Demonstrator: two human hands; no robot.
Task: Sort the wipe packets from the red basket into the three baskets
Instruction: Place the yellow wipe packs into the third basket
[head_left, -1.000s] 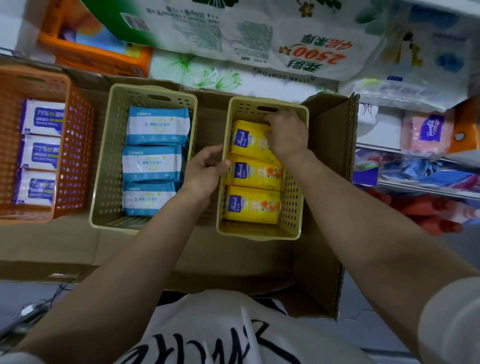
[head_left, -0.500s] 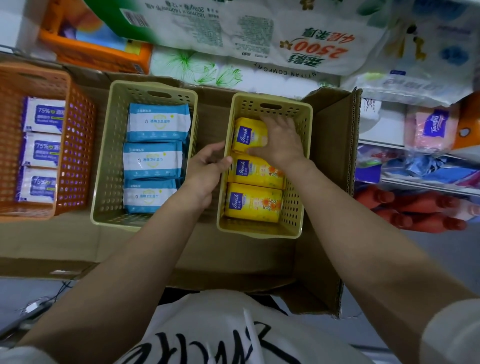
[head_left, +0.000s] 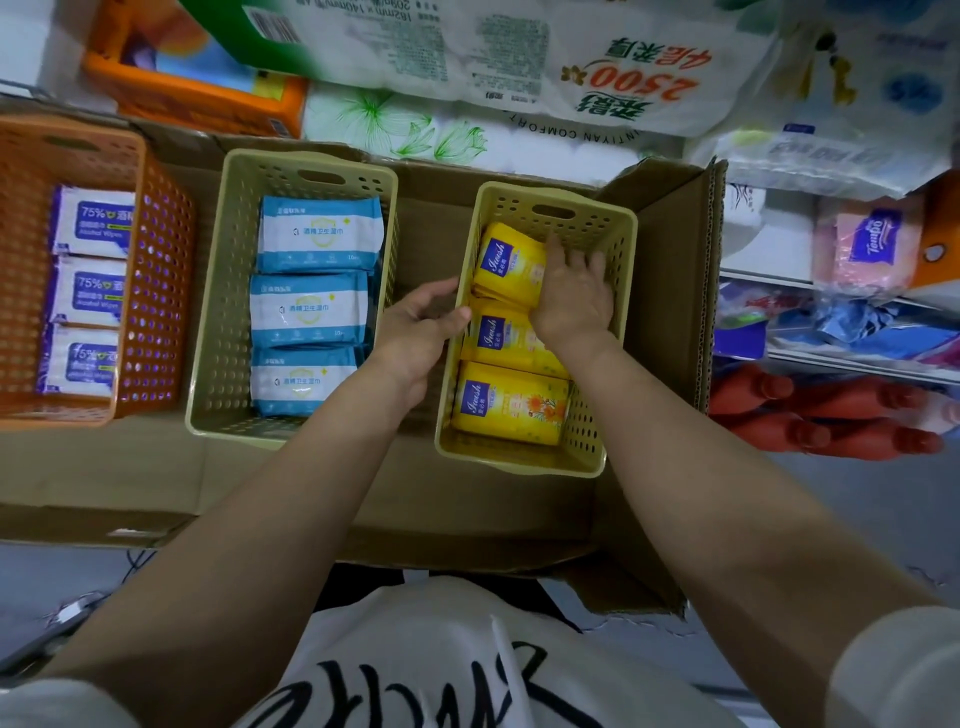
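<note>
Sorted wipe packets in three perforated plastic baskets

Three yellow packets (head_left: 511, 364) lie in the right beige basket (head_left: 618, 332), the farthest under the right-hand fingers (head_left: 558, 254); left of the fingers, blue-white packets (head_left: 311, 306) fill the middle beige basket (head_left: 218, 312) and purple-white packets (head_left: 85, 291) the orange basket (head_left: 156, 291).

Light is soft, even and moderately bright, with faint shadows inside the cardboard box (head_left: 670, 291). Wide-angle distortion bends the edges; the tissue packs (head_left: 597, 62) along the top look smeared, corners soft.

Head camera looks steeply down, close over baskets (head_left: 540, 322).
</note>
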